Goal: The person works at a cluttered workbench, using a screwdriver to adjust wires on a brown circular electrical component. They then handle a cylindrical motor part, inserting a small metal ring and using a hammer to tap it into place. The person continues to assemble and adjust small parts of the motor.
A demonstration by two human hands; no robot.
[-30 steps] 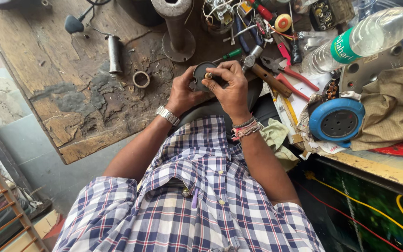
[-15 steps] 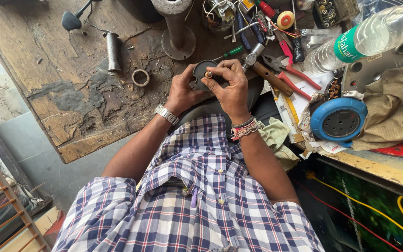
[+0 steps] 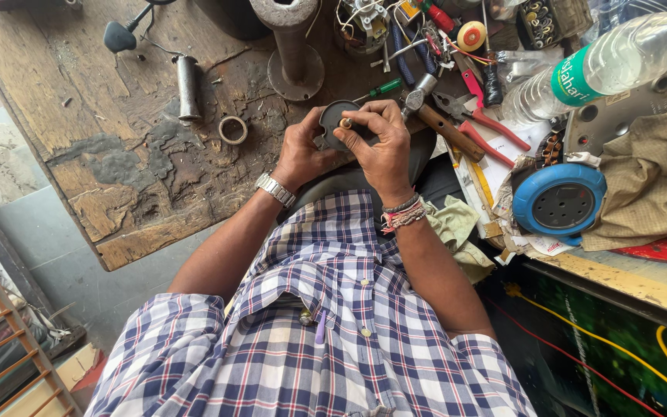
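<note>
A small dark round part (image 3: 339, 123), disc-like with a pale hub at its middle, is held up just over the near edge of the worn wooden workbench (image 3: 79, 116), between both hands. The work is judged to be midway: the part is in hand and being handled at its centre, and nothing shows it finished or set down. The left hand (image 3: 303, 150), with a metal watch at the wrist, is closed around the part's left rim and underside, cupping it. The right hand (image 3: 384, 143), with thread bands at the wrist, is curled over the right side, its fingertips (image 3: 351, 122) pinched at the pale hub; whether a small piece is held there cannot be told. Just beyond the hands a hammer (image 3: 438, 120) lies on the bench, with red-handled pliers (image 3: 480, 123) and a green-handled screwdriver (image 3: 380, 87) beside it. Farther left a loose ring (image 3: 233, 130) and a short metal tube (image 3: 187, 86) lie untouched. At the far right a plastic water bottle (image 3: 604, 69) and a blue round casing (image 3: 559, 199) are noted.
</note>
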